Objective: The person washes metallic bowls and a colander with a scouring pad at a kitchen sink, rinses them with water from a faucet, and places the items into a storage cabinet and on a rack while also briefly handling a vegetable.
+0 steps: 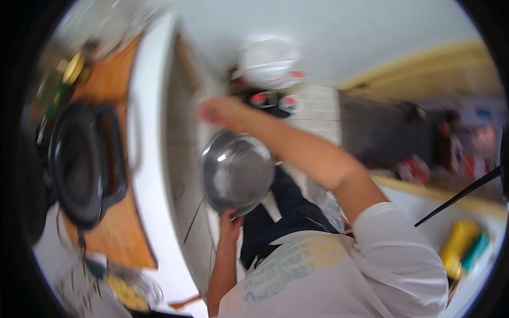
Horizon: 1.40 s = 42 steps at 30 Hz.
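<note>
A shiny round metal bowl [237, 173] is held out in front of my body above the floor. My left hand [230, 224] grips its near rim, with the thumb and fingers at the edge. My right arm reaches across, and my right hand [218, 113] is by the bowl's far rim. That hand is blurred, so whether it touches the bowl or how its fingers are set cannot be told. To the left, a dark pot or pan [77, 167] with a loop handle rests on an orange-brown wooden board [119, 242].
A white counter edge [153, 139] runs along the left. Farther ahead stand a white plastic-covered thing [270, 59] and a black thing with red round spots [272, 101]. Yellow and green items [461, 246] lie at the right. Yellow pieces [127, 292] sit at the lower left.
</note>
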Available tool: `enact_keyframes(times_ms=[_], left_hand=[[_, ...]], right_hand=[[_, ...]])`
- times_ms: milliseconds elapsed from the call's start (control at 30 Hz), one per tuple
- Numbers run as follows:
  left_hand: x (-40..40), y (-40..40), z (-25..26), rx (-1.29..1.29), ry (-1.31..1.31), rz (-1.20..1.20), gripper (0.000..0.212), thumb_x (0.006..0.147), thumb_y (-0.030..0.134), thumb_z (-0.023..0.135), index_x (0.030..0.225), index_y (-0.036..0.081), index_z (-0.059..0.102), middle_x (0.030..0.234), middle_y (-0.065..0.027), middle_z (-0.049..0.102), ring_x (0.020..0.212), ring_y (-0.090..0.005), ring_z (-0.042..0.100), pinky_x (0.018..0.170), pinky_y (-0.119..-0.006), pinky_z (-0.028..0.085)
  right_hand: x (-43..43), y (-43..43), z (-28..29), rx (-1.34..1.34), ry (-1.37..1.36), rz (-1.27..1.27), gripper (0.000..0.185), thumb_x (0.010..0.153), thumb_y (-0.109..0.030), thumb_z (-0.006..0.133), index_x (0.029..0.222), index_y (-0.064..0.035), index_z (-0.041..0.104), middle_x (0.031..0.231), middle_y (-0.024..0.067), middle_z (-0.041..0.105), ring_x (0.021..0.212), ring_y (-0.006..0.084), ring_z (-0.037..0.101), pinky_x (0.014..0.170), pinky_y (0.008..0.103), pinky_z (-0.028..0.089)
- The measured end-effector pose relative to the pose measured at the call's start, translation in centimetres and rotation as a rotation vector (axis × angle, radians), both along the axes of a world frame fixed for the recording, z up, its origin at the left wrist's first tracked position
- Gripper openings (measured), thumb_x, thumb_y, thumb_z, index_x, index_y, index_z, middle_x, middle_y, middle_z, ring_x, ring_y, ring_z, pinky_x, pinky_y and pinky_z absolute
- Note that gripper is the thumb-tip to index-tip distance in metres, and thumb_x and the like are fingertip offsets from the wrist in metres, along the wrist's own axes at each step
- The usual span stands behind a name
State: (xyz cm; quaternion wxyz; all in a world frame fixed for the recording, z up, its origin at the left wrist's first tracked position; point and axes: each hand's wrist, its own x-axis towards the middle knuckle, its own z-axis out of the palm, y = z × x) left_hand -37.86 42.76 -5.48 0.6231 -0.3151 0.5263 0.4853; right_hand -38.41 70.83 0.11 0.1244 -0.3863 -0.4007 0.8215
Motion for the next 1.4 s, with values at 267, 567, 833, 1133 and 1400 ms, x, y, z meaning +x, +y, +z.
enact_keyframes(times_ms=[267, 567, 833, 1133, 1400], left_hand=[[2.2, -0.1, -2.0, -0.127, 0.100, 0.376, 0.042, 0.062, -0.005, 0.045, 0.100, 0.011, 0.038, 0.092, -0.0078, 0.045, 0.078, -0.0197, 0.049, 0.067, -0.031, 0.048], [2.9, 1.6, -2.6, -0.311, 0.197, 0.461, 0.046, 0.063, -0.005, 0.044, 0.104, 0.013, 0.033, 0.098, -0.0075, 0.042, 0.087, -0.0212, 0.047, 0.072, -0.036, 0.046], [3.0, 1.4, -3.3, -0.326, 0.209, 0.519, 0.045, 0.063, -0.006, 0.044, 0.103, 0.014, 0.035, 0.100, -0.0079, 0.042, 0.091, -0.0218, 0.045, 0.074, -0.034, 0.045], [2.6, 4.7, -3.3, -0.302, 0.207, 0.344, 0.044, 0.065, -0.004, 0.043, 0.103, 0.014, 0.036, 0.104, -0.0057, 0.041, 0.094, -0.0218, 0.044, 0.078, -0.035, 0.042], [-1.8, 13.1, -7.1, -0.060, 0.253, 0.514, 0.012, 0.071, 0.000, 0.046, 0.083, 0.002, 0.049, 0.084, -0.0067, 0.051, 0.083, -0.0172, 0.049, 0.078, -0.029, 0.043]], right_hand=[[-11.9, 1.7, -5.2, -0.453, 0.171, -0.075, 0.033, 0.079, -0.025, 0.043, 0.100, 0.0012, 0.042, 0.100, 0.0121, 0.045, 0.091, 0.0191, 0.045, 0.083, 0.0303, 0.037], [-14.4, 4.5, -7.1, -0.508, 0.309, -0.094, 0.033, 0.077, -0.030, 0.049, 0.096, -0.0028, 0.045, 0.095, 0.0088, 0.048, 0.091, 0.0164, 0.045, 0.080, 0.0302, 0.038], [-9.9, 7.3, -7.9, -0.196, 0.002, -0.163, 0.027, 0.061, -0.026, 0.065, 0.069, -0.0062, 0.048, 0.072, 0.0046, 0.051, 0.066, 0.0121, 0.046, 0.061, 0.0271, 0.037], [-1.9, 17.0, -7.1, 0.246, -0.120, 0.057, 0.033, 0.064, -0.034, 0.060, 0.075, -0.0041, 0.051, 0.062, 0.0006, 0.046, 0.054, 0.0073, 0.043, 0.049, 0.0200, 0.034], [-1.6, 17.8, -8.2, 0.294, -0.076, 0.050, 0.032, 0.059, -0.029, 0.062, 0.070, 0.0000, 0.052, 0.059, 0.0062, 0.049, 0.051, 0.0121, 0.046, 0.046, 0.0237, 0.036]])
